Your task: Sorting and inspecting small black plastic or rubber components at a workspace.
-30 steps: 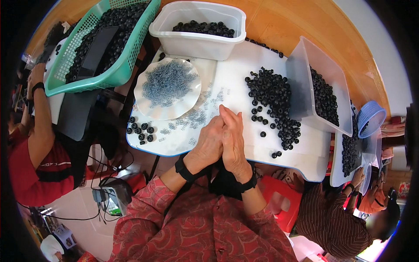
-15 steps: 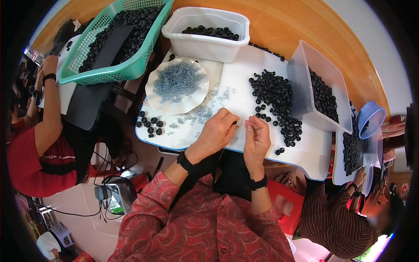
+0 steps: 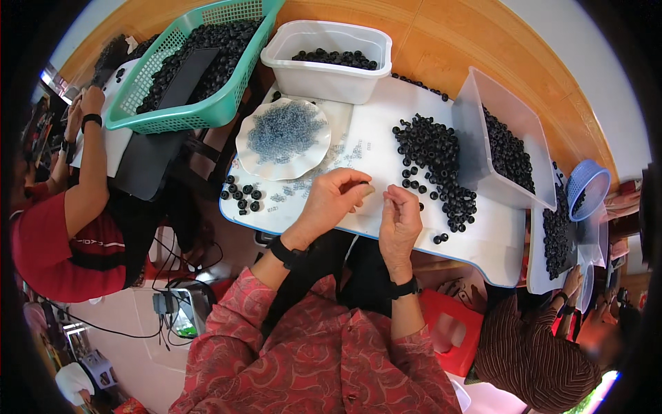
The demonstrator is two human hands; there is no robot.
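Over the table's near edge, my left hand (image 3: 329, 201) is closed in a pinch. A dark bit of a small black part (image 3: 365, 183) shows at its fingertips, mostly hidden by them. Close to its right, my right hand (image 3: 400, 224) has thumb and fingers pressed together; whatever they hold is too small to make out. The two hands' fingertips are slightly apart. Beyond my left hand stands a white wavy-rimmed plate (image 3: 249, 157) heaped with tiny blue-grey, spring-like pieces (image 3: 284, 131). To the right of my hands lies a loose pile of black ring-like parts (image 3: 431, 146).
Several black parts (image 3: 242, 199) sit at the table's left corner. A white tub (image 3: 324, 84), a clear bin (image 3: 476, 162) and a green basket (image 3: 172, 121) hold more. Co-workers (image 3: 65, 238) sit left and right. Cables (image 3: 163, 314) hang beside a red stool (image 3: 448, 324).
My left hand has tilted, and its fingertips have risen a little. The black part between them is now more covered. My right hand has shifted slightly left. The whole view has moved slightly.
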